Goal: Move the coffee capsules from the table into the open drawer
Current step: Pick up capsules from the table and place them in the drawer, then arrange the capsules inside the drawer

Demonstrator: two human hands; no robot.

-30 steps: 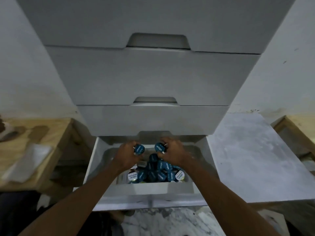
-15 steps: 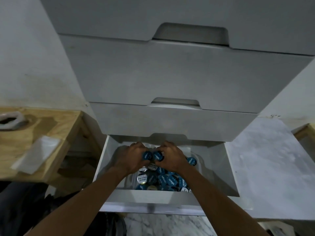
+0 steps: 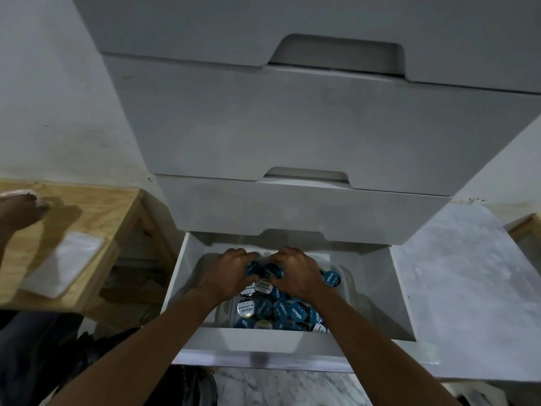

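1. Coffee capsules (image 3: 281,310) fill the middle of the open drawer (image 3: 377,288), heaped in a loose pile that sits under my hands and spills toward me from them.
2. Most lids are teal with white lettering; a few are white or silver with dark print. The lettering is upside down and too blurred for me to read with confidence.
3. My left hand (image 3: 225,272) is cupped over the far left of the pile, fingers curled onto teal capsules; I cannot tell whether it actually grips any.
4. My right hand (image 3: 295,273) is cupped beside it, almost touching, fingers bent down onto the capsules; its hold is equally unclear.
5. One teal capsule (image 3: 331,278) lies just right of my right hand.
6. Closed grey drawers (image 3: 292,127) stack above both hands.
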